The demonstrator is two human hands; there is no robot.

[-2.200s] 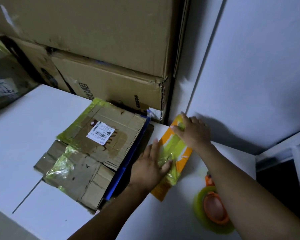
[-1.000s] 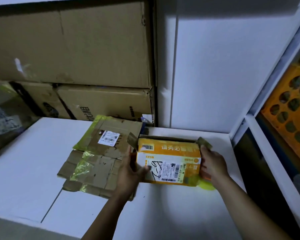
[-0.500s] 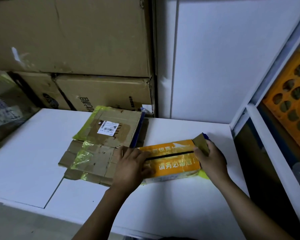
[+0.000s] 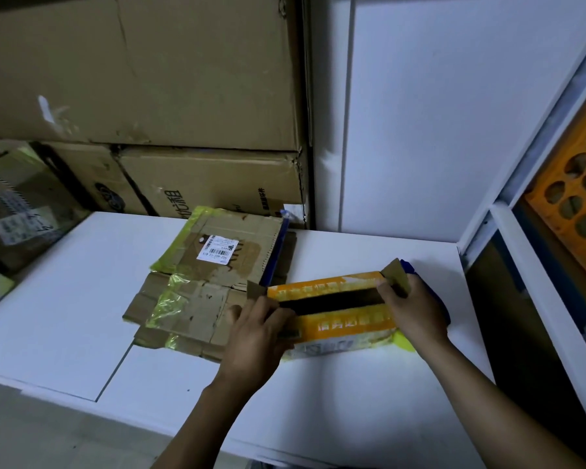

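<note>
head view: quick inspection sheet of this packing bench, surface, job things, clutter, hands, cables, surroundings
surface: white table, seam line at its near left.
job's things: orange box on the table, top flaps apart with a dark gap.
clutter: flattened cardboard with yellow-green tape and a barcode label, left of the box.
hands: left hand grips the box's left end; right hand grips its right end flap.
cables: nothing seen.
surroundings: stacked cartons behind, white wall panel, orange crate at right.
</note>
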